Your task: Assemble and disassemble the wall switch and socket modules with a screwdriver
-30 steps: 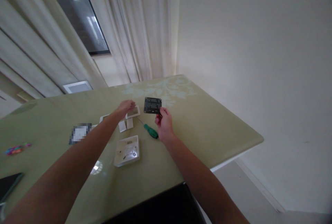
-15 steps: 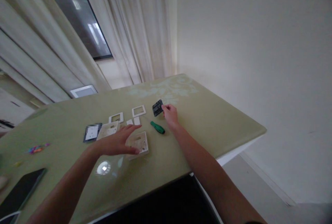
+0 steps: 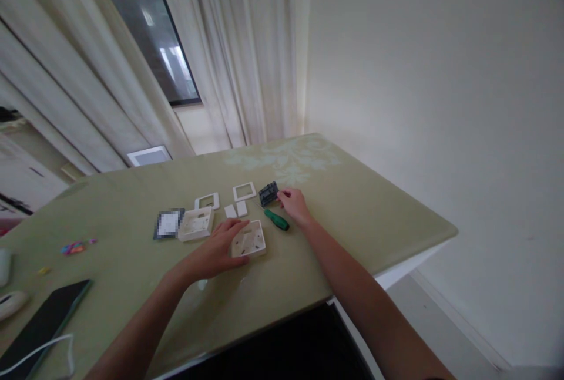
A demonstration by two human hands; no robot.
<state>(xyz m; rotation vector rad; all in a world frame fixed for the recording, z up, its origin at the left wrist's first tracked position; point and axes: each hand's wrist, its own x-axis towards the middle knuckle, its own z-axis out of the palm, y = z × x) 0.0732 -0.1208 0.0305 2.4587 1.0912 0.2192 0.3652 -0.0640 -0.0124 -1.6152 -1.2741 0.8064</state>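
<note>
My left hand (image 3: pixel 220 249) spans a white square wall-switch back box (image 3: pixel 250 240) on the table, fingers at its far edge and thumb along its near edge. It covers the box's left side. Pinched by one edge between the thumb and fingers of my right hand (image 3: pixel 294 204) is a black wall-switch module (image 3: pixel 268 193), tilted just above the table. Close below that module lies a green-handled screwdriver (image 3: pixel 277 219). A second white back box (image 3: pixel 196 225) stands left of my left hand.
Two white frames (image 3: pixel 244 192) and two small white plates (image 3: pixel 242 209) lie behind the boxes. At the left are a dark square piece with a blurred label (image 3: pixel 168 225), colourful bits (image 3: pixel 73 248) and a phone (image 3: pixel 48 324) with a white cable. A wall (image 3: pixel 418 104) borders the table's right.
My left hand has come down from above the near back box to its edges, and the box has shifted slightly. My right hand has lowered and tilted the black module. The view has shifted a little.
</note>
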